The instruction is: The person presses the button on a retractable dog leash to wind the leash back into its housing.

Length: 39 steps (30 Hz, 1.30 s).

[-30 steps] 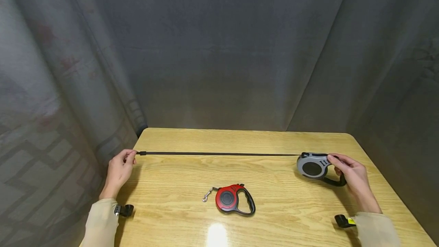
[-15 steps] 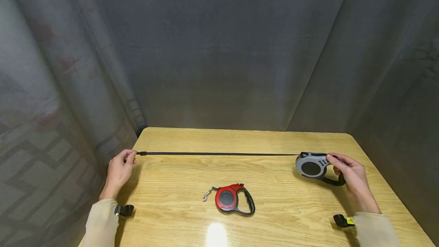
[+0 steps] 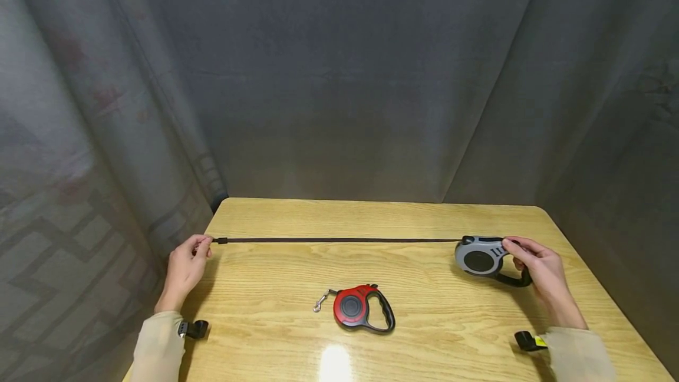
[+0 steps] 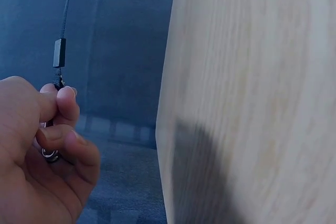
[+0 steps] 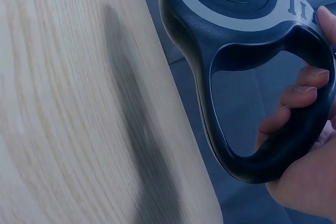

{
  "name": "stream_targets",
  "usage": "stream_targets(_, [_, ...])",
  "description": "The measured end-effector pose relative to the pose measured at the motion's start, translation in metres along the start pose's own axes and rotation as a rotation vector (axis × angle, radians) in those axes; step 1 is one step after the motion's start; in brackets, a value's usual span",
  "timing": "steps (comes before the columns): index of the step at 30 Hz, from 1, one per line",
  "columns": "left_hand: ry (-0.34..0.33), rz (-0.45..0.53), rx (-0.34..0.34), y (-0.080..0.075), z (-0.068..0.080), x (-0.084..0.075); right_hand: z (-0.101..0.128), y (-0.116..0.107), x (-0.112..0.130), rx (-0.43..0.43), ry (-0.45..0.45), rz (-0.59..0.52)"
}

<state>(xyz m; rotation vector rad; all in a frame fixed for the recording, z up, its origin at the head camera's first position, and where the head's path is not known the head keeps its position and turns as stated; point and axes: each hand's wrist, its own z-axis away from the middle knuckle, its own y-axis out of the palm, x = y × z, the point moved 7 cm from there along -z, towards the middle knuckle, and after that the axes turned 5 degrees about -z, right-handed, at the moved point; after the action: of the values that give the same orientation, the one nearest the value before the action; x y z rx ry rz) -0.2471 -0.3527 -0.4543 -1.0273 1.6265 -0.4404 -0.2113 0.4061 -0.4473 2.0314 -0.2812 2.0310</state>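
Left hand [image 3: 185, 267] pinched clip end of strap [image 3: 339, 240]; right hand [image 3: 538, 270] gripped grey leash [image 3: 480, 257] handle, hands far apart, keeping strap taut over counter [image 3: 435, 323]. Red leash [image 3: 361, 308] lay near, untouched.

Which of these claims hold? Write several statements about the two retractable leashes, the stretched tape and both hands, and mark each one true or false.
1. The right hand grips the handle of the grey and black plastic retractable leash. True.
2. The thin black leash tape lies coiled in a heap on the table. False: it runs in a straight line from the grey leash to the left hand.
3. The left hand pinches the clip end of the tape. True.
4. The red and black plastic retractable leash is held in a hand. False: it lies untouched on the light wooden table, between the hands.
5. The red leash's tape is pulled far out. False: only its small metal clip shows beside the housing.
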Motion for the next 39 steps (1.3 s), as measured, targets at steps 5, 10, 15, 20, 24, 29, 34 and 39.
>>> stream_targets(5, [0.005,0.0,0.0,0.001,0.001,0.001,0.001,0.0,0.001,0.002,-0.008,0.003])
stream_targets(10, [0.003,-0.001,-0.004,0.002,0.001,-0.001,0.002,0.002,0.003,0.003,-0.019,0.024])
stream_targets(15, [0.001,0.004,0.005,0.004,0.001,-0.003,0.002,0.007,0.004,0.021,-0.037,0.042])
stream_targets(20, [0.001,-0.006,0.013,0.005,0.001,-0.004,0.002,0.008,0.005,0.024,-0.044,0.042])
stream_targets(24, [0.0,-0.01,0.019,0.005,0.001,-0.005,0.002,0.008,0.007,0.027,-0.05,0.034])
stream_targets(29, [0.003,0.002,0.03,0.006,0.003,-0.006,0.002,0.011,0.008,0.037,-0.063,0.027])
stream_targets(34, [0.011,0.005,0.023,0.006,0.002,-0.008,0.002,0.012,0.007,0.035,-0.061,0.042])
stream_targets(39, [0.009,0.011,0.031,0.008,0.001,-0.008,0.002,0.014,0.008,0.039,-0.056,0.061])
